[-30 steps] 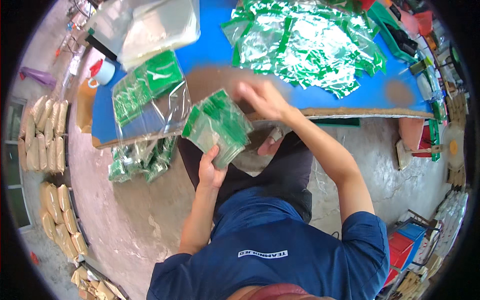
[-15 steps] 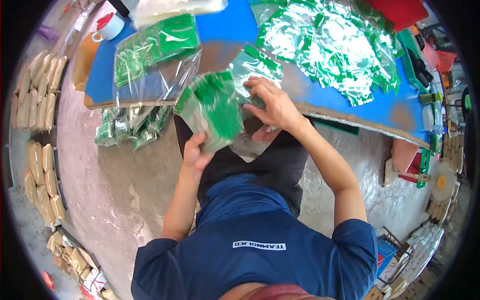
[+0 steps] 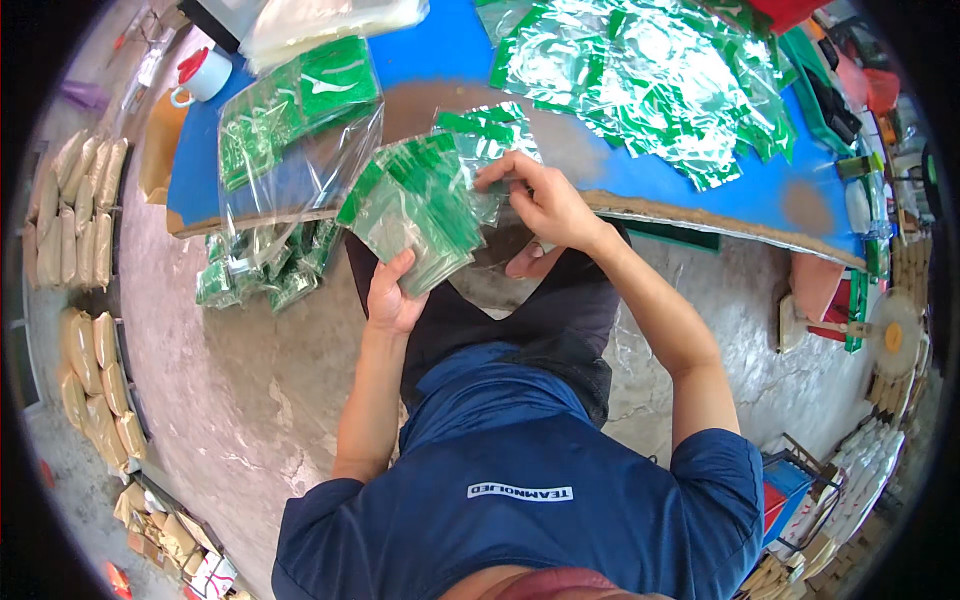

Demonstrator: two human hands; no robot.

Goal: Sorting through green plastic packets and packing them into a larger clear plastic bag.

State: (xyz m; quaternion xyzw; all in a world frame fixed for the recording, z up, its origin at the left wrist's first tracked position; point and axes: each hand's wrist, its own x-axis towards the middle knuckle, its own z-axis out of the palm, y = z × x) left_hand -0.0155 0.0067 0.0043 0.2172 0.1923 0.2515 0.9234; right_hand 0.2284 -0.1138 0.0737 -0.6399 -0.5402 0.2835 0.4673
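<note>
Clasping a stack of green-printed plastic bags (image 3: pixel 415 215) at frame centre, left hand (image 3: pixel 392 295) grips its lower edge; right hand (image 3: pixel 545 205) pinches the top bag. Light, slippery, floppy: best held by the edges.

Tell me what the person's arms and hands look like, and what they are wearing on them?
Both arms are bare from the short sleeves of a dark blue shirt down to the fingers. The left hand and right hand wear no gloves, and no watch, ring or bracelet shows. The shirt has a small line of white lettering across the chest.
</note>
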